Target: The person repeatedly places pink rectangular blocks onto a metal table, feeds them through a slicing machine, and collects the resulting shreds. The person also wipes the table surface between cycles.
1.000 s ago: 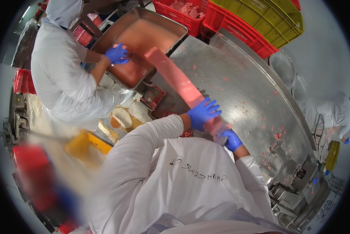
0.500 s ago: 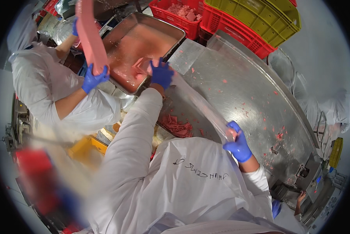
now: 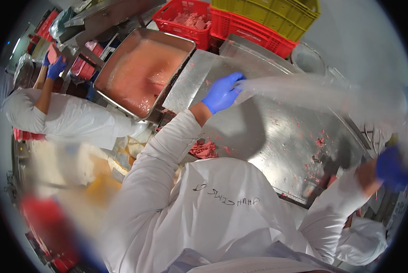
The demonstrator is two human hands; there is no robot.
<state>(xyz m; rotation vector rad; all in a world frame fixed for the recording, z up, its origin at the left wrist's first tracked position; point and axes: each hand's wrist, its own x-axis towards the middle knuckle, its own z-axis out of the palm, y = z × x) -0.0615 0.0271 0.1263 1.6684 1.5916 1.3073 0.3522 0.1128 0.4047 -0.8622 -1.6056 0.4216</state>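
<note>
Film (image 3: 295, 88), gripped by left hand (image 3: 223, 93) over table (image 3: 272, 148), could sag onto scraps (image 3: 321, 142) there if that grip slips; right hand (image 3: 395, 170), right of table, blurred, cannot tell grip.

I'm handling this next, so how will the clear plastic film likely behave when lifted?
The clear plastic film is probably light and floppy, since it looks thin and see-through. It may billow, as it widens into a blur away from the left hand. It might be slippery if wet; the metal table looks glossy, but blur hides the film's surface.
</note>
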